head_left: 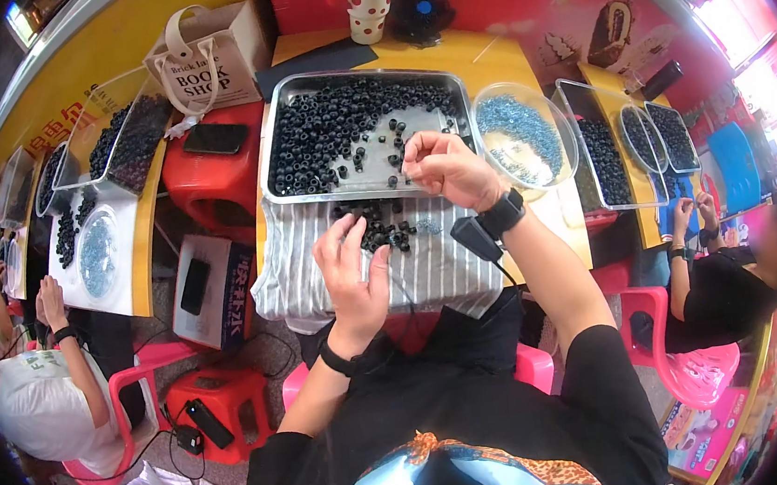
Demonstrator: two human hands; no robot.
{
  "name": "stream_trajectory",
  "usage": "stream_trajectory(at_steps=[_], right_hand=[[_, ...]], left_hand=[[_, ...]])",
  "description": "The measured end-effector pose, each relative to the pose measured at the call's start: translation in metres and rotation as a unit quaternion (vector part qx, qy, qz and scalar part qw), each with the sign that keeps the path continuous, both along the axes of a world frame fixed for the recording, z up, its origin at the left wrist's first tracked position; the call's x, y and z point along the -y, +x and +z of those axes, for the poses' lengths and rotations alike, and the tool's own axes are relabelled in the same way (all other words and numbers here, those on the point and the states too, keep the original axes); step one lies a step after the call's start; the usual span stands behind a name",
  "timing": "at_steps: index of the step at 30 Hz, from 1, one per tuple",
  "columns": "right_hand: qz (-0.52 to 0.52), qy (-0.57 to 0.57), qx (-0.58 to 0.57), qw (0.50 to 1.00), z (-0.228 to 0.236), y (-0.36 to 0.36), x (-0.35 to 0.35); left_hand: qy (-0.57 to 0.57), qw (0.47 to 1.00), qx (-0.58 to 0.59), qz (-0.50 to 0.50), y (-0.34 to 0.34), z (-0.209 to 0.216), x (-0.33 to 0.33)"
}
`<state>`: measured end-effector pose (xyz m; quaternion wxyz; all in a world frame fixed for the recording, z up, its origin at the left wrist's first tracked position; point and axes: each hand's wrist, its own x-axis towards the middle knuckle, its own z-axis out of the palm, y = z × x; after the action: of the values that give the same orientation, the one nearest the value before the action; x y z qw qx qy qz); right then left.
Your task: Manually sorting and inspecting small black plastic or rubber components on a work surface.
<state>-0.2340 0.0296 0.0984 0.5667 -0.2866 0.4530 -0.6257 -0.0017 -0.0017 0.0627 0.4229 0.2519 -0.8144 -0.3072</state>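
Many beads (305, 148) look black, small and rounded.

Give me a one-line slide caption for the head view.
Open left hand near black beads on a striped cloth, curled right hand over a tray holding more.

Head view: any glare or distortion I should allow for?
Head view, upper right: glare burns out patches; head view, rim: straight edges bow, corners go black; head view, centre: black beads in the tray look distinct, tiny blue beads merge.
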Motion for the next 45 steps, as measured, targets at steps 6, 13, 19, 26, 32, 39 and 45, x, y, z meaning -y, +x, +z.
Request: stream_trajectory(at_steps=[6,13,19,26,32,39,45], right_hand=[[0.05,0.0,0.03,0.998,0.0,0.046,-0.031],[-0.005,-0.008,-0.059,0.998,0.008,0.065,-0.049],[0.0,-0.038,-0.131,0.991,0.006,0.062,-0.066],[-0.092,0.002,-0.29,0.953,-0.01,0.067,-0.112],[-0.197,0.115,-0.467,0.854,-0.031,0.042,-0.159],[-0.278,0.124,-0.614,0.728,-0.046,-0.005,-0.161],[-0.286,0.147,-0.615,0.72,-0.045,-0.016,-0.154]], left_hand=[[0.217,0.957,-0.118,-0.15,-0.025,0.017,0.003],[0.2,0.963,-0.118,-0.136,-0.022,0.012,0.002],[0.05,0.984,-0.061,-0.162,-0.022,0.031,0.0],[0.106,0.977,-0.002,-0.185,-0.015,0.023,-0.016],[0.125,0.983,0.025,-0.13,-0.001,0.001,-0.007],[0.068,0.991,0.028,-0.115,-0.01,0.003,-0.014],[-0.009,0.994,0.079,-0.074,-0.01,-0.002,-0.008]])
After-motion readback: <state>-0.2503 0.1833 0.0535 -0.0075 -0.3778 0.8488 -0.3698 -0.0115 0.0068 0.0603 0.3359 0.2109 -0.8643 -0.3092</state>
